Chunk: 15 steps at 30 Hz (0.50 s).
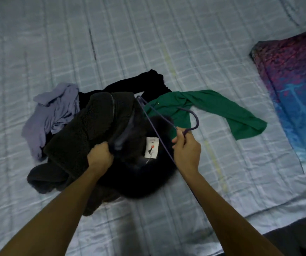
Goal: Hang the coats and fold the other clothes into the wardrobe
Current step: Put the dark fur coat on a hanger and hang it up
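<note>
Head view: left hand [100, 154] fingers curled, gripping the dark fleece coat [78, 130] at its opening. Right hand [185, 147] pinches the purple hanger [196, 120] at its neck, long axis slanting into the coat, just left.

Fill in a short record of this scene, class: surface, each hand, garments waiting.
surface: quilted pale bed cover
left hand: grips the dark fleece coat by its front edge
right hand: holds the purple hanger below its hook
white tag: inside the coat
also in pile: green top, lavender garment, black garment
at right: multicoloured blanket
</note>
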Each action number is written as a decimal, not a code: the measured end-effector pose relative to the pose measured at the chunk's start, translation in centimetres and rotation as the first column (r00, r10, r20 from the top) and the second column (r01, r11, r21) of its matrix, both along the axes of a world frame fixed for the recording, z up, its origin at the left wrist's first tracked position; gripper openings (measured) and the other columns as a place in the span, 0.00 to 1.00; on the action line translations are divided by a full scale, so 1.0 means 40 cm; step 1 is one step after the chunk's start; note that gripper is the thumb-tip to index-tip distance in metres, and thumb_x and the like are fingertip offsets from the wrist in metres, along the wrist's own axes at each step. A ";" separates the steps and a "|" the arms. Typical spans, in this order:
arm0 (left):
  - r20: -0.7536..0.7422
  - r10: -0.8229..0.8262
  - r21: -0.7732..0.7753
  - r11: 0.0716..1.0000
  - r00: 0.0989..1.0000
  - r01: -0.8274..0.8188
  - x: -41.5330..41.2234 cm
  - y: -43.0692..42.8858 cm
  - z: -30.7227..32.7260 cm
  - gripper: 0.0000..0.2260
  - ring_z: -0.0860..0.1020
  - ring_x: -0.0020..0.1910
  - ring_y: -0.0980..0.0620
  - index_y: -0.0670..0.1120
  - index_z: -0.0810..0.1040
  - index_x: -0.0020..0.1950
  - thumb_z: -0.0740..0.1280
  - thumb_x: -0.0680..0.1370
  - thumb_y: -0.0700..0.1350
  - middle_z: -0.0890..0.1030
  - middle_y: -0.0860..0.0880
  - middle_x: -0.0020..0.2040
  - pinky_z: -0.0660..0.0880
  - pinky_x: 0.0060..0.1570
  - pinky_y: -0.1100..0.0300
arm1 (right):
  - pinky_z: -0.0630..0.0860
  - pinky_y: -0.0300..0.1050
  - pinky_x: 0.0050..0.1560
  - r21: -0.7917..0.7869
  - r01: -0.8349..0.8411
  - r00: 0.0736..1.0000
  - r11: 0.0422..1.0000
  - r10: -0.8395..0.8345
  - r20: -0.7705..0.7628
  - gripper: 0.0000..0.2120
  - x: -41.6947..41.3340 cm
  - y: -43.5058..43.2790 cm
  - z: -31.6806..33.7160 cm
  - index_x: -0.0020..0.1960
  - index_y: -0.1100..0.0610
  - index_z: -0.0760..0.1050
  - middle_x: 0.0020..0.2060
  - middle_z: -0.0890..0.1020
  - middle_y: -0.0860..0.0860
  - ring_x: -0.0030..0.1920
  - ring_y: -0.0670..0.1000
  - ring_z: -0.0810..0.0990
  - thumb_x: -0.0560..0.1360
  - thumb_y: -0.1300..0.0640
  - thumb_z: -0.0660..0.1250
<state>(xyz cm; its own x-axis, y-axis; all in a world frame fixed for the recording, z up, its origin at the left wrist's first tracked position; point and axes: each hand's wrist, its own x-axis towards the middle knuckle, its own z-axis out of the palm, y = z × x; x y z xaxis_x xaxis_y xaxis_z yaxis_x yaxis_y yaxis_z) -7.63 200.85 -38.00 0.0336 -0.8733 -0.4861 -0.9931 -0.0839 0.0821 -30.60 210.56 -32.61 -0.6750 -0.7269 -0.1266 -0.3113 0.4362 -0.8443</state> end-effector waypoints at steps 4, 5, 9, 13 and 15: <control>-0.370 0.453 0.050 0.882 0.811 -0.469 0.002 -0.067 0.142 0.16 0.76 0.51 0.36 0.35 0.74 0.60 0.63 0.75 0.42 0.78 0.35 0.54 0.72 0.47 0.52 | 0.77 0.53 0.39 -0.045 -0.042 0.999 0.998 0.043 0.015 0.11 0.032 -0.005 0.062 0.48 0.54 0.78 0.33 0.79 0.45 0.35 0.50 0.79 0.81 0.53 0.58; -0.446 0.504 0.073 0.844 0.740 -0.531 0.007 -0.079 0.176 0.17 0.76 0.49 0.39 0.35 0.73 0.61 0.62 0.75 0.42 0.77 0.37 0.53 0.71 0.46 0.54 | 0.76 0.52 0.38 -0.066 -0.047 0.999 0.997 0.048 0.013 0.11 0.039 -0.006 0.083 0.47 0.55 0.78 0.32 0.79 0.45 0.34 0.50 0.79 0.81 0.52 0.59; -0.766 0.536 0.247 0.755 0.355 -0.608 0.031 -0.108 0.327 0.21 0.74 0.52 0.45 0.40 0.67 0.70 0.62 0.77 0.40 0.75 0.44 0.58 0.71 0.51 0.55 | 0.76 0.54 0.36 -0.160 -0.052 0.999 0.986 0.051 -0.011 0.12 0.071 -0.011 0.184 0.39 0.52 0.75 0.30 0.79 0.48 0.32 0.51 0.78 0.80 0.53 0.59; -0.833 0.500 0.300 0.767 0.236 -0.567 0.103 -0.121 0.478 0.22 0.77 0.59 0.42 0.41 0.72 0.67 0.64 0.76 0.50 0.77 0.42 0.62 0.75 0.49 0.54 | 0.76 0.54 0.34 -0.273 -0.055 0.998 0.960 0.048 -0.032 0.13 0.103 -0.002 0.298 0.39 0.53 0.76 0.28 0.78 0.48 0.30 0.51 0.77 0.80 0.52 0.59; -0.869 0.483 0.372 0.781 0.107 -0.502 0.151 -0.136 0.538 0.20 0.79 0.57 0.43 0.44 0.76 0.64 0.65 0.75 0.52 0.78 0.42 0.62 0.75 0.56 0.49 | 0.75 0.55 0.33 -0.320 -0.083 0.996 0.944 0.072 -0.045 0.13 0.119 0.005 0.351 0.42 0.53 0.78 0.26 0.77 0.49 0.29 0.51 0.77 0.80 0.51 0.59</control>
<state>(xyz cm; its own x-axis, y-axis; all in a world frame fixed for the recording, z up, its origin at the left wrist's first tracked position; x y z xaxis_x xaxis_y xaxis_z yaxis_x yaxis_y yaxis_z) -1.59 195.40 -16.46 0.0248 -0.8580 -0.5130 0.0061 -0.5130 0.8583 -25.85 210.75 -18.55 -0.6145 -0.7757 0.1435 -0.3631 0.1166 -0.9244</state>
